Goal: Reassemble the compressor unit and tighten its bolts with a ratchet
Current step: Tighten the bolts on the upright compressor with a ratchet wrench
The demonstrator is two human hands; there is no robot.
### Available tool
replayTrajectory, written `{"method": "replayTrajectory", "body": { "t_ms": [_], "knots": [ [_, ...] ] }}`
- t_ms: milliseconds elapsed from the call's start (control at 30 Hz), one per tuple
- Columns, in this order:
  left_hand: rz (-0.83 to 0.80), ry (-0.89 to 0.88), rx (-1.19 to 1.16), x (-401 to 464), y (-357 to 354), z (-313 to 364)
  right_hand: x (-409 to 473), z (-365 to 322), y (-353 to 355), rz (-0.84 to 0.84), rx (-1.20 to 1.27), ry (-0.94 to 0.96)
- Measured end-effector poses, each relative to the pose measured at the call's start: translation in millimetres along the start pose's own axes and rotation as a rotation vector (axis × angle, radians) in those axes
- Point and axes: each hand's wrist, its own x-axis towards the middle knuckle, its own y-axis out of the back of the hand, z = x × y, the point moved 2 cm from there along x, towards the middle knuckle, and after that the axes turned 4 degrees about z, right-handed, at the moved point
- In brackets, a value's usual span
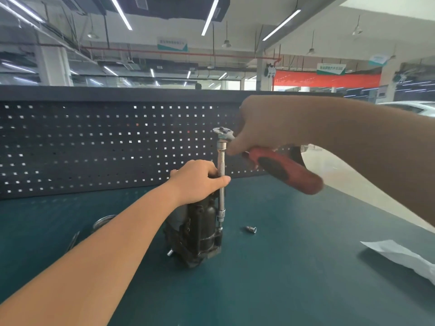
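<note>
The black compressor unit (200,234) stands upright on the dark green bench (294,278). My left hand (197,180) grips its top, with a finger against the long chrome extension bar (221,182). The bar runs straight down to a socket on a bolt (220,229) at the compressor's right side. At the bar's top sits the ratchet head (223,134). My right hand (261,128) holds the ratchet near its head, and the red and black handle (284,170) juts toward me to the right.
A loose chrome socket (251,229) lies on the bench right of the compressor. A metal ring (103,221) and a thin tool (73,241) lie to the left, partly behind my forearm. A white sheet (400,257) sits at the right edge. A black pegboard (94,147) backs the bench.
</note>
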Motion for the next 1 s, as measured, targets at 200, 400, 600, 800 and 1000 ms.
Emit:
{"method": "replayTrajectory", "body": {
  "t_ms": [200,400,600,800,1000],
  "knots": [
    [-0.027,-0.023,-0.036,-5,5,-1,4,32,-2,-0.025,-0.075,0.040],
    [0.007,-0.007,-0.048,-5,6,-7,11,19,-12,0.067,-0.349,0.020],
    [0.059,0.009,-0.035,-3,1,-2,4,-7,-4,-0.062,0.299,-0.128],
    [0.001,0.001,-0.068,-6,7,-5,6,20,-1,-0.128,0.312,-0.078],
    [0.014,-0.033,-0.104,-9,7,-9,11,34,-6,0.063,-0.182,0.062]
  ]
}}
